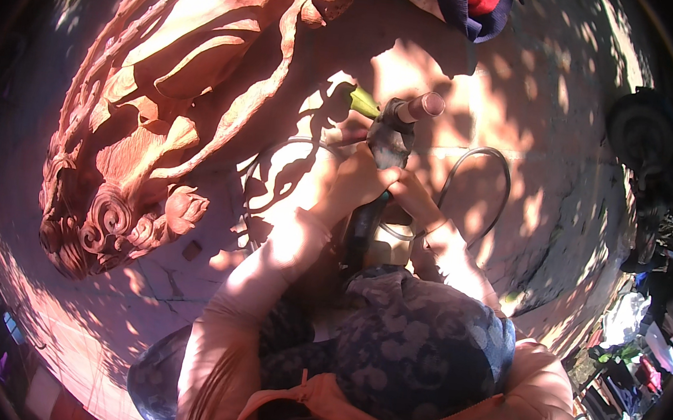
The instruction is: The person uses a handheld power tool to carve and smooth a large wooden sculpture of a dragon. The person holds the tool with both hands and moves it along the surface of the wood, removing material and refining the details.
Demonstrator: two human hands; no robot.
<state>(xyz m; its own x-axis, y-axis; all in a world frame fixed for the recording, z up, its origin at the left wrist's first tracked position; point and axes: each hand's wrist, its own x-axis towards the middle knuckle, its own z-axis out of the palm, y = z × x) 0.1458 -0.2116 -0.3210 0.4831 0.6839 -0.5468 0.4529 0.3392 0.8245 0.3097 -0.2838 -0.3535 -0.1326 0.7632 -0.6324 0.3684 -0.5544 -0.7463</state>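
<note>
Both my hands meet at the neck of a dark hand-held power tool, apparently an angle grinder (391, 139), in the middle of the head view. From its dusty grey head a reddish cylinder (424, 107) sticks out toward the upper right. My left hand (347, 183) is closed at the neck from the left. Against it from the right, my right hand (415, 194) is closed too, its fingertips partly hidden. The tool's dark body (363, 228) points down toward my lap. A yellow-green piece (364, 102) shows beside the head; I cannot tell what it is.
A large reddish-brown carving (197, 62) with scrolls, stems and buds lies to the left on the sunlit, shadow-dappled floor (506, 193). A dark cable (508, 185) loops right of my hands. Navy and red cloth (478, 10) is at the top; dark machinery (650, 149) and clutter stand far right.
</note>
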